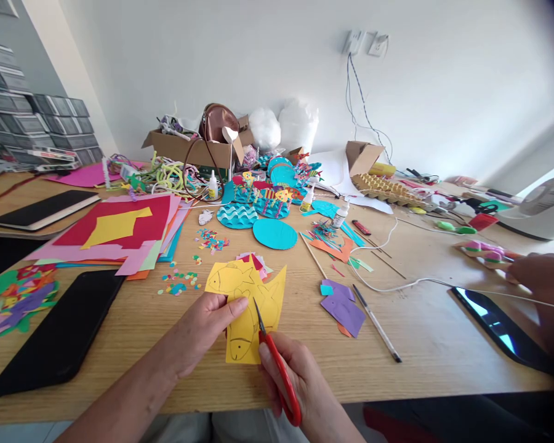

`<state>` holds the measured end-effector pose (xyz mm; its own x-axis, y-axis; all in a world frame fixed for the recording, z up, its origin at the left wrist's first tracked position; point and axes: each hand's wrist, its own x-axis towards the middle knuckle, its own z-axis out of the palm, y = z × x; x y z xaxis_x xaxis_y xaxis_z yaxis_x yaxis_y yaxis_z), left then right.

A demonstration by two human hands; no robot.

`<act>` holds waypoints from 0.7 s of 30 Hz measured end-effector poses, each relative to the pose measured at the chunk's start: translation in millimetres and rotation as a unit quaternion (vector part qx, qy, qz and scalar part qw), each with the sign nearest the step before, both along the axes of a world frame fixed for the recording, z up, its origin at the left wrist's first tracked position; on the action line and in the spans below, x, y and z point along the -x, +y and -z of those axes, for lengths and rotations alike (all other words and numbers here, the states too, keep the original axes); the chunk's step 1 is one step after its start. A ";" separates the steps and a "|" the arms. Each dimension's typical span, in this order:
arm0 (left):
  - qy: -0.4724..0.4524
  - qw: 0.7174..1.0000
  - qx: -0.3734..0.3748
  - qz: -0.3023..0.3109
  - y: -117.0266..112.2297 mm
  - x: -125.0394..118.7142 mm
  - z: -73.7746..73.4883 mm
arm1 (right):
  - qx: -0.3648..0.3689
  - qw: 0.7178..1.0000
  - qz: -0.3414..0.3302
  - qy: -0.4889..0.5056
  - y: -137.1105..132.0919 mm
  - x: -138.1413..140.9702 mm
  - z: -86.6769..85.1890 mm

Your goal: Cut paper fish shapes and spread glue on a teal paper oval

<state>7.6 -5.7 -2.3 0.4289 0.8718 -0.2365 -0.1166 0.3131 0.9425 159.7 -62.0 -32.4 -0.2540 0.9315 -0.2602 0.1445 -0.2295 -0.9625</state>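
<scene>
My left hand pinches a piece of yellow paper near its left side, thumb on top. Fish outlines are drawn on the paper in dark lines, and its top edge is cut unevenly. Red-handled scissors are in my right hand, their blades lying against the middle of the paper between two drawn fish. How far the blades are apart is hard to make out. Just behind the paper lie red and pink paper scraps. Purple paper pieces and a pen rest to the right.
Stacked coloured sheets and a black tablet lie left. Turquoise card ovals, glue bottles and a cardboard box stand farther back. At right are a phone, a white cable and another person's hand.
</scene>
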 end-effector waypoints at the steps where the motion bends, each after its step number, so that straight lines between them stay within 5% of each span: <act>1: 0.003 1.000 -0.002 0.002 0.3 0.0 0.4 | -0.001 1.000 0.001 0.001 0.1 0.1 -0.2; 21: 0.010 0.999 0.029 0.029 -0.6 -0.2 1.5 | 0.003 0.999 0.022 0.025 -1.7 2.3 -1.2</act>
